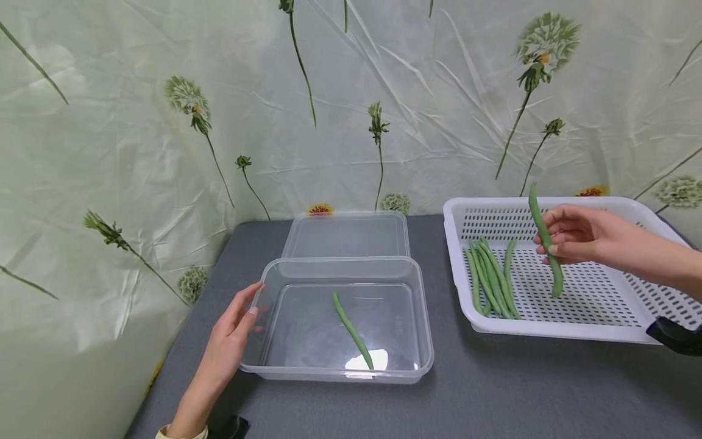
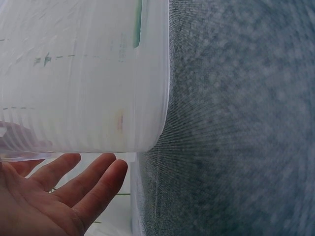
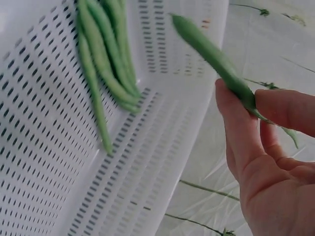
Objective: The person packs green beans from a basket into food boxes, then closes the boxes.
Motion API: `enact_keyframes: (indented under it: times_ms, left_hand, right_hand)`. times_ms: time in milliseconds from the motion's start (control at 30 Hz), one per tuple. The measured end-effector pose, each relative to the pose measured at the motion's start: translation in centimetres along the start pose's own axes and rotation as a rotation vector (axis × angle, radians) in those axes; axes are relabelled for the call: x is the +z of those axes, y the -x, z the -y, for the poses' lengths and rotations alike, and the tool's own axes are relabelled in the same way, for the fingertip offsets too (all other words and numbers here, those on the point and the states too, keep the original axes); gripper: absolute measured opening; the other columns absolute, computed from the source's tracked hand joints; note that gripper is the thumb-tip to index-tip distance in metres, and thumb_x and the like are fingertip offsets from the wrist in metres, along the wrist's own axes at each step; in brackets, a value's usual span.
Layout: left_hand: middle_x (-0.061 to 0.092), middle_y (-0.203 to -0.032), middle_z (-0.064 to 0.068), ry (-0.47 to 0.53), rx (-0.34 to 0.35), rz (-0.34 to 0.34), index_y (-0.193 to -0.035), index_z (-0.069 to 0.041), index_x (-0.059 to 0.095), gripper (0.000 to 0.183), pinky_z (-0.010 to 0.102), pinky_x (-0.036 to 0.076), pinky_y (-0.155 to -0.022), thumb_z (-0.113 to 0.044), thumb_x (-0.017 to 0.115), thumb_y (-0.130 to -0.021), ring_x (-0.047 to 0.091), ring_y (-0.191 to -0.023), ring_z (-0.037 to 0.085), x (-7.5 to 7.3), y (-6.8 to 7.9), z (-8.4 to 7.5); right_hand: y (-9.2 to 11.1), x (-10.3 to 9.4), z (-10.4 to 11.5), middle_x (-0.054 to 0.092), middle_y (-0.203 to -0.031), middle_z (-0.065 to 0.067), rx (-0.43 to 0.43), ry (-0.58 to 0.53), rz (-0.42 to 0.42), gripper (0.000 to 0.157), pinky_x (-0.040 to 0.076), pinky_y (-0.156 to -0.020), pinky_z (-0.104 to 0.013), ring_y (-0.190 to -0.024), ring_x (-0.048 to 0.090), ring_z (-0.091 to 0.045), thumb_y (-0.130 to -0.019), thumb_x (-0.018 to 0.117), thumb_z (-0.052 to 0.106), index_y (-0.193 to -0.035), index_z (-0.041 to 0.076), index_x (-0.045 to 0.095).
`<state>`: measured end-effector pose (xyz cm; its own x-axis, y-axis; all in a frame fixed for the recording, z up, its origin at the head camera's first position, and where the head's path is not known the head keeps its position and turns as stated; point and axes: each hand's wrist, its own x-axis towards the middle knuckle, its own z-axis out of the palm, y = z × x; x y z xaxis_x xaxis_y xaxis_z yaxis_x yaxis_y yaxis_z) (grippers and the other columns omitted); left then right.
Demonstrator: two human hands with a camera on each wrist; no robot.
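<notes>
My right hand [image 1: 584,235] pinches a green bean [image 1: 541,225] between thumb and fingers, above the white perforated basket [image 1: 559,329]. In the right wrist view, the held bean [image 3: 211,56] slants up from the fingertips. Several green beans [image 1: 493,280] lie together at the basket's left side. At the left wall of a clear plastic container [image 1: 340,375], my left hand [image 1: 230,332] rests with its fingers fairly straight. The left wrist view has those fingers [image 2: 98,189] extended right beside the container wall. One green bean [image 1: 353,329] lies inside the container.
Behind the container a clear lid [image 1: 348,235] lies on the dark grey tabletop [image 1: 493,390]. A floral plastic sheet [image 1: 329,122] covers the wall at the back and left.
</notes>
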<state>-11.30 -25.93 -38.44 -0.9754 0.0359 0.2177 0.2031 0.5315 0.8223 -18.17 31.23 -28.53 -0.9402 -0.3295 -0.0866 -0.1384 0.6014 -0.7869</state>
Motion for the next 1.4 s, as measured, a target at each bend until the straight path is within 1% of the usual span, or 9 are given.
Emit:
enact_keyframes:
  times_ms: [167,367,633,867,967,1067,1200,1300,1400]
  left_hand:
    - [0.043,-0.15,0.011,0.007,-0.008,0.006,-0.148,-0.011,0.041,0.041,0.033,0.053,-0.079,-0.013,0.039,-0.107,0.058,-0.117,0.031,0.0,0.1,0.0]
    - [0.043,-0.149,0.012,0.021,0.011,0.006,-0.147,-0.009,0.041,0.041,0.034,0.053,-0.079,-0.011,0.039,-0.107,0.058,-0.116,0.032,-0.1,0.0,0.1]
    - [0.043,-0.149,0.013,0.018,0.011,0.009,-0.147,-0.009,0.041,0.041,0.034,0.053,-0.08,-0.011,0.039,-0.107,0.058,-0.116,0.031,-0.2,0.0,0.2]
    - [0.043,-0.149,0.013,0.014,-0.003,0.011,-0.147,-0.01,0.042,0.041,0.033,0.053,-0.08,-0.012,0.039,-0.107,0.058,-0.117,0.032,-0.2,0.1,0.1]
    - [0.044,-0.149,0.013,0.017,0.009,0.009,-0.147,-0.01,0.042,0.04,0.034,0.053,-0.08,-0.011,0.039,-0.107,0.058,-0.116,0.032,-0.2,0.0,0.1]
    - [0.044,-0.149,0.013,0.014,0.011,0.009,-0.147,-0.01,0.041,0.041,0.034,0.053,-0.08,-0.011,0.039,-0.107,0.058,-0.116,0.031,-0.1,0.0,0.1]
    - [0.044,-0.149,0.013,0.009,0.007,0.01,-0.147,-0.009,0.041,0.041,0.033,0.053,-0.079,-0.012,0.039,-0.107,0.058,-0.116,0.032,-0.1,0.0,0.1]
    - [0.043,-0.149,0.013,0.004,0.007,0.012,-0.148,-0.009,0.04,0.041,0.032,0.053,-0.08,-0.013,0.038,-0.107,0.058,-0.117,0.032,-0.1,0.0,0.1]
    - [0.043,-0.149,0.013,0.002,0.01,0.018,-0.149,-0.009,0.039,0.041,0.033,0.052,-0.08,-0.013,0.038,-0.107,0.058,-0.118,0.032,-0.1,0.0,0.0]
  right_hand:
    - [0.8,0.5,0.6,0.064,-0.113,-0.01,0.001,0.024,-0.029,0.035,0.056,-0.073,-0.031,-0.092,0.069,-0.018,-0.099,0.06,0.015,-0.129,0.006,0.044]
    - [1.3,1.5,0.7,0.064,-0.111,-0.001,-0.062,-0.048,-0.089,0.034,0.057,-0.068,-0.036,-0.089,0.071,-0.022,-0.099,0.06,0.007,-0.129,0.01,0.046]
    - [1.6,2.8,1.9,0.064,-0.115,-0.009,-0.171,-0.074,-0.059,0.034,0.057,-0.072,-0.036,-0.093,0.069,-0.025,-0.1,0.057,0.004,-0.131,0.01,0.046]
    - [2.0,4.3,3.3,0.065,-0.115,-0.011,-0.186,-0.127,-0.147,0.035,0.056,-0.073,-0.034,-0.094,0.07,-0.026,-0.098,0.058,0.002,-0.132,0.008,0.048]
    - [2.0,5.1,4.0,0.064,-0.117,-0.012,-0.206,-0.175,-0.178,0.036,0.057,-0.073,-0.035,-0.095,0.07,-0.026,-0.098,0.058,0.001,-0.133,0.007,0.048]
    - [2.1,5.9,4.7,0.061,-0.12,-0.015,-0.25,-0.324,-0.171,0.039,0.056,-0.076,-0.036,-0.099,0.069,-0.026,-0.098,0.056,-0.003,-0.135,0.004,0.045]
    - [1.9,7.2,5.7,0.057,-0.123,-0.022,-0.324,-0.547,-0.123,0.042,0.055,-0.08,-0.037,-0.105,0.066,-0.027,-0.097,0.053,-0.008,-0.137,-0.001,0.041]
    - [1.7,8.1,6.6,0.056,-0.124,-0.022,-0.338,-0.595,-0.115,0.043,0.055,-0.082,-0.037,-0.106,0.066,-0.028,-0.098,0.052,-0.008,-0.138,0.0,0.041]
    - [1.5,8.9,7.6,0.057,-0.124,-0.022,-0.35,-0.596,-0.121,0.043,0.055,-0.082,-0.038,-0.105,0.066,-0.031,-0.098,0.053,-0.006,-0.139,0.001,0.041]
